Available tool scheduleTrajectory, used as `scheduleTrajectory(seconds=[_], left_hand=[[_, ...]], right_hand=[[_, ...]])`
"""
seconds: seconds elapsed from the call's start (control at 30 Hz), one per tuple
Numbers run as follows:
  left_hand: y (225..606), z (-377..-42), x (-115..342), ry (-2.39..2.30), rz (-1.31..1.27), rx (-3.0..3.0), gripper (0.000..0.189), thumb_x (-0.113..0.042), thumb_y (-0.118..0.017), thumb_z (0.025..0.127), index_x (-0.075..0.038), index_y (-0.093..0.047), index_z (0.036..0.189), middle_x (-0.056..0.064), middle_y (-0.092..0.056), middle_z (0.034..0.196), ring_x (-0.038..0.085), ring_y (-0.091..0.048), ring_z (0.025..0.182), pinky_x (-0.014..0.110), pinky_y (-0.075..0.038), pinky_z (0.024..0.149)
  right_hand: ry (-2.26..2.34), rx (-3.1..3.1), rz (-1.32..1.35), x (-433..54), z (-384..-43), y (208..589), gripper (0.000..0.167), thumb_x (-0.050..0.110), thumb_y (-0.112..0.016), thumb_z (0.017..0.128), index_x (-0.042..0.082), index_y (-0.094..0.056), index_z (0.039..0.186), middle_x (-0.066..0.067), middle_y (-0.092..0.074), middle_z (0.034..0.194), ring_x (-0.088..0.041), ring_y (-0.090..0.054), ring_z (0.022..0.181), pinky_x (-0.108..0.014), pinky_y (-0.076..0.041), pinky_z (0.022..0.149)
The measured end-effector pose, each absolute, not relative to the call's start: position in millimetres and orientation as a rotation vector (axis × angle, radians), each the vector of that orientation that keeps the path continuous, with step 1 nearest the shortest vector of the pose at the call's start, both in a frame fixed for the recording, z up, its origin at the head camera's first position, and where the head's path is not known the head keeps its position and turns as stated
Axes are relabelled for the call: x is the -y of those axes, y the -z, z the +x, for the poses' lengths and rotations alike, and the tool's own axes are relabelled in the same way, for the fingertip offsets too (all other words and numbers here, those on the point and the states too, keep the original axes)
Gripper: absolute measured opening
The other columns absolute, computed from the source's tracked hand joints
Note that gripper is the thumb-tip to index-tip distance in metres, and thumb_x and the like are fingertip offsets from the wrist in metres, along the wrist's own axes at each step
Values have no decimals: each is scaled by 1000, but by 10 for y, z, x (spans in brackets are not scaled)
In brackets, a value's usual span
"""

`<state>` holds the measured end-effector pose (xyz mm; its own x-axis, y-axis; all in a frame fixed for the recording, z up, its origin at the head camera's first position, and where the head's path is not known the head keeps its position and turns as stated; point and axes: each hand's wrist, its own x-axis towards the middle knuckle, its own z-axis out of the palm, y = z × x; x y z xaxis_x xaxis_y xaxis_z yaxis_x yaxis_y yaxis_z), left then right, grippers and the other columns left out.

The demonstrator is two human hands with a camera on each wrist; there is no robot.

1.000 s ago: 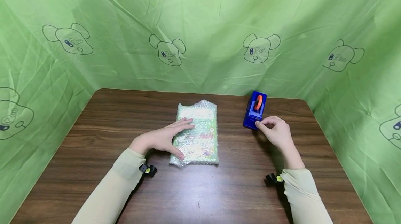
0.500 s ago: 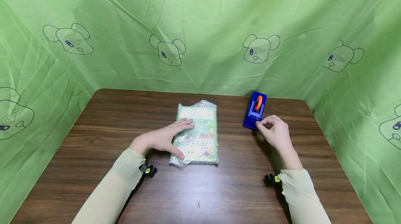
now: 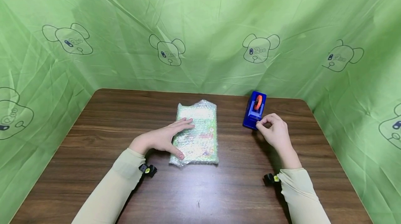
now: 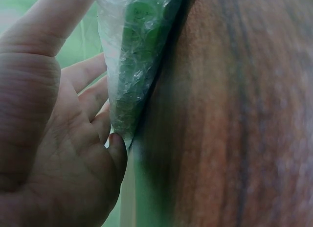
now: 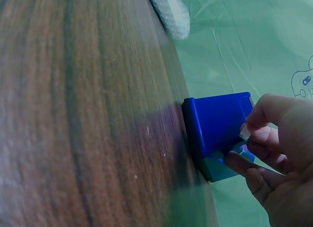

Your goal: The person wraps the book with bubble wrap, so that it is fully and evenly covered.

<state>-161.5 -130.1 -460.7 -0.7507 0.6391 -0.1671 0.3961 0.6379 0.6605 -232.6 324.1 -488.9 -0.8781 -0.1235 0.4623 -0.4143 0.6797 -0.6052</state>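
Note:
A flat package in bubble wrap (image 3: 203,140), green and white printed underneath, lies on the table. My left hand (image 3: 164,137) rests on its left side with fingers spread; in the left wrist view the bubble wrap (image 4: 137,56) meets the thumb and fingers. To the right stands a blue tape dispenser (image 3: 252,112) with an orange ring-shaped roll (image 3: 258,102) in it. At its near end my right hand (image 3: 277,133) pinches a small whitish bit of tape (image 5: 245,133) between thumb and index finger. Other right fingers lie against the dispenser's side in the right wrist view.
The brown wooden table (image 3: 200,192) has rounded far corners. Green cloth (image 3: 213,15) with printed bear heads hangs round its back and sides. A small black wrist camera (image 3: 148,170) sits at the left cuff, another wrist camera (image 3: 269,179) at the right.
My right hand and forearm have shifted very slightly to the left, the thumb and index finger staying at the dispenser's near end. The left hand, package and dispenser have not moved.

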Motion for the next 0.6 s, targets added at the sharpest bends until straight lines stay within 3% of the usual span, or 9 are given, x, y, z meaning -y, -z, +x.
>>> scheduleTrajectory(seconds=[0.23,0.6], left_hand=[[4623,-1610,1304,-870,832,-2478,121,-56,-96,79,-21,-30,174,2,-9,184,29,-1,170,64,-12,132],[4600,-1607,1295,-891,855,-2465,121,-54,-96,79,-18,-31,174,5,-9,184,31,-2,170,66,-13,132]], right_hand=[[-1039,2505,424,-3242,-2339,4902,17,3,-79,85,10,-70,72,-7,-72,92,-25,-64,79,-15,-38,69],[-1035,2513,430,-3260,-2348,4890,18,3,-79,83,11,-68,72,-5,-71,91,-21,-62,76,-14,-39,68]])
